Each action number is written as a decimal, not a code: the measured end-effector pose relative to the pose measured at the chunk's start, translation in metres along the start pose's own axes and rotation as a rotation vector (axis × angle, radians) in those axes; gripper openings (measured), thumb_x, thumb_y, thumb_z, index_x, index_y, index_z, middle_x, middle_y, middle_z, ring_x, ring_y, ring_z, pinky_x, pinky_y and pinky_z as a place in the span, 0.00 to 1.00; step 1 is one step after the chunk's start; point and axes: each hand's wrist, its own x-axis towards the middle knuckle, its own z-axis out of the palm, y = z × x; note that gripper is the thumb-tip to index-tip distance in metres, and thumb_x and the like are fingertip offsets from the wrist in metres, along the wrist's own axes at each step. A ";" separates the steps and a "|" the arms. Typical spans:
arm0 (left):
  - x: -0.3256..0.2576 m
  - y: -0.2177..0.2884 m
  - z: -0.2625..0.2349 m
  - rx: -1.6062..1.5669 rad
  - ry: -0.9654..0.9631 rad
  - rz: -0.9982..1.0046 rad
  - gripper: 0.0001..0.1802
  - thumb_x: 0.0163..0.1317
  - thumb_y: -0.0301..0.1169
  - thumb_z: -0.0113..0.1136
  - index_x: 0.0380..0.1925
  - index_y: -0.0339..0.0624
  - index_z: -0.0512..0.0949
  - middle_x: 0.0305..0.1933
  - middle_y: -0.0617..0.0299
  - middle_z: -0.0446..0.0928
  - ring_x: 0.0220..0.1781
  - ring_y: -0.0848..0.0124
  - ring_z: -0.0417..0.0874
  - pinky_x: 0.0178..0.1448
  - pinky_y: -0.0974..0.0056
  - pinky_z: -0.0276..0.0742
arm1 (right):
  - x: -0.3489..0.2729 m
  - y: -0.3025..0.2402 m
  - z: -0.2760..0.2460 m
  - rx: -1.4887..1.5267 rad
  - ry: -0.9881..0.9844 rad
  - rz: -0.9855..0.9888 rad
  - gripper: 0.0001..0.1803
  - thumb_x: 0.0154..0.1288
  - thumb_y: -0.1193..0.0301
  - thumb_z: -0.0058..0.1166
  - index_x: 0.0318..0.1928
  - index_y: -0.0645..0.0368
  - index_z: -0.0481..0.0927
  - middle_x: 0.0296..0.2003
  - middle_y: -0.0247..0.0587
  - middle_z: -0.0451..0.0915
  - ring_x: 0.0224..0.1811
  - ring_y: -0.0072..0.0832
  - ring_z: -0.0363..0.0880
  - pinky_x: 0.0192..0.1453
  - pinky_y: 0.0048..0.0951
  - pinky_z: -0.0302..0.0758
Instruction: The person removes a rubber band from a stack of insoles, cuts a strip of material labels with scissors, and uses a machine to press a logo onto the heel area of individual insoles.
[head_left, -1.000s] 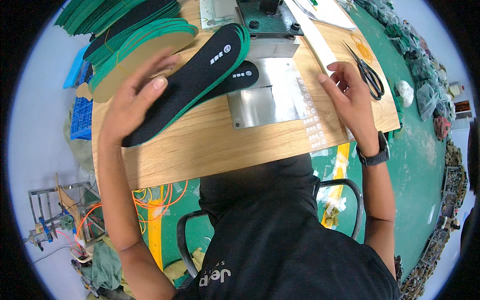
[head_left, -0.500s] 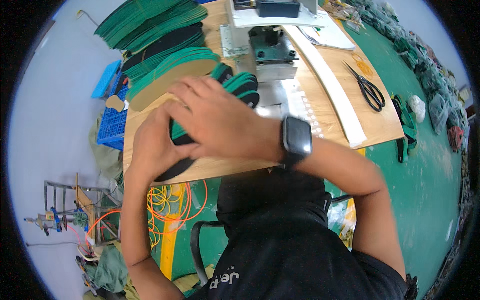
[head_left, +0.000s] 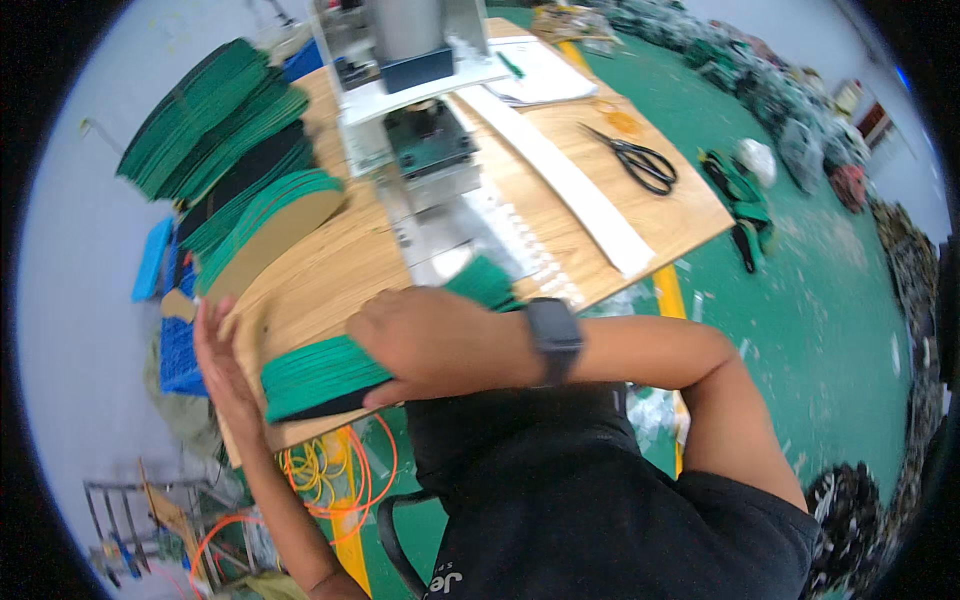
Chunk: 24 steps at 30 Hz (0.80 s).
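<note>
A stack of green and black shoe insoles (head_left: 318,378) rests along the near edge of the wooden table (head_left: 350,240), its green layers showing. My right hand (head_left: 425,335), with a black smartwatch (head_left: 553,340) on the wrist, is closed over the middle of the stack. The other end of the green stack (head_left: 485,283) sticks out beyond this hand. My left hand (head_left: 228,365) stands just off the stack's left end, fingers stretched out and nothing in it.
Bundled green and black insoles (head_left: 200,130) are piled at the far left, beside a blue crate (head_left: 182,360). A press machine (head_left: 430,150) stands at the back. A white strip (head_left: 560,180), black scissors (head_left: 645,165) and papers (head_left: 540,72) lie to the right.
My left hand has let go of the insoles and moved left, its fingers straightening. The stack now lies lengthwise along the near edge under my right hand. The whole view has shifted.
</note>
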 end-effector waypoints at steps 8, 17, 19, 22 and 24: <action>0.086 -0.034 0.011 0.823 -0.162 0.016 0.34 0.55 0.29 0.63 0.64 0.43 0.64 0.65 0.54 0.65 0.67 0.60 0.64 0.70 0.57 0.59 | -0.171 0.121 -0.154 -0.554 0.714 0.705 0.34 0.50 0.48 0.65 0.40 0.69 0.74 0.29 0.55 0.78 0.33 0.49 0.80 0.35 0.39 0.75; 0.129 -0.074 0.027 1.181 -0.298 0.056 0.40 0.45 0.37 0.71 0.59 0.39 0.67 0.61 0.47 0.66 0.61 0.53 0.67 0.61 0.54 0.65 | -0.233 0.252 -0.171 -0.785 0.237 1.006 0.31 0.50 0.48 0.64 0.35 0.67 0.74 0.30 0.57 0.79 0.36 0.51 0.78 0.39 0.45 0.75; 0.127 -0.083 0.019 1.227 -0.314 0.132 0.38 0.45 0.40 0.71 0.57 0.36 0.69 0.58 0.46 0.68 0.56 0.52 0.70 0.58 0.53 0.66 | -0.217 0.242 -0.181 -0.600 0.219 1.086 0.34 0.49 0.45 0.64 0.34 0.68 0.75 0.30 0.59 0.79 0.35 0.53 0.79 0.39 0.44 0.75; 0.118 -0.076 0.031 1.212 -0.250 0.098 0.37 0.46 0.43 0.71 0.53 0.33 0.71 0.54 0.45 0.72 0.53 0.50 0.72 0.58 0.53 0.66 | -0.209 0.247 -0.197 -0.173 0.414 1.066 0.38 0.52 0.41 0.60 0.39 0.70 0.80 0.29 0.52 0.82 0.29 0.37 0.83 0.34 0.33 0.78; 0.117 -0.070 0.034 1.192 -0.237 0.039 0.37 0.46 0.44 0.71 0.53 0.33 0.71 0.51 0.44 0.74 0.52 0.49 0.73 0.58 0.54 0.67 | -0.196 0.252 -0.208 0.166 0.419 1.197 0.38 0.56 0.38 0.54 0.40 0.68 0.81 0.28 0.43 0.82 0.22 0.29 0.82 0.27 0.24 0.77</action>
